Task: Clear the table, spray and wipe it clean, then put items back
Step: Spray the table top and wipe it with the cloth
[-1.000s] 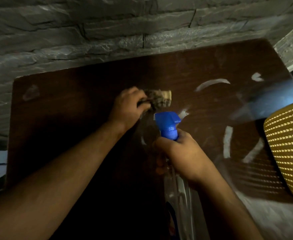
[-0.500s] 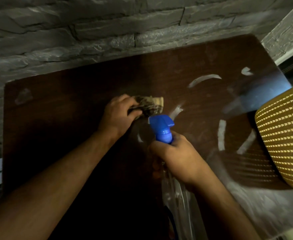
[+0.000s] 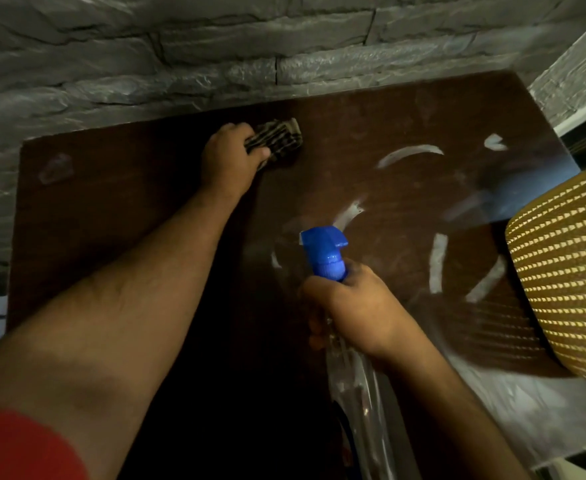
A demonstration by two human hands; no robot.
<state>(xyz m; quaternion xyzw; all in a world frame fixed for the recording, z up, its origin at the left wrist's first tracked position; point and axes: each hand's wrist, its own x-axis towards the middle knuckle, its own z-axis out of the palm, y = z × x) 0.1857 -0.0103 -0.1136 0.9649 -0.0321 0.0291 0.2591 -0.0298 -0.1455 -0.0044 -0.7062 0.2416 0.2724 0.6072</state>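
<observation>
The dark brown table [image 3: 129, 202] fills the view, with pale smears on its right half. My left hand [image 3: 231, 154] grips a striped, folded cloth [image 3: 279, 138] and presses it on the table close to the far edge. My right hand [image 3: 350, 306] holds the neck of a clear spray bottle with a blue trigger head [image 3: 324, 251], upright above the table's near middle; the bottle body runs down below my wrist.
A grey stone wall [image 3: 215, 46] runs along the far edge of the table. A yellow woven basket or lampshade [image 3: 565, 271] stands at the right edge and throws a dotted pattern of light on the table. A red sleeve shows at bottom left.
My left hand has slid the cloth away from me, from the table's middle beside the bottle head to the far edge. The right hand and bottle have stayed about where they were.
</observation>
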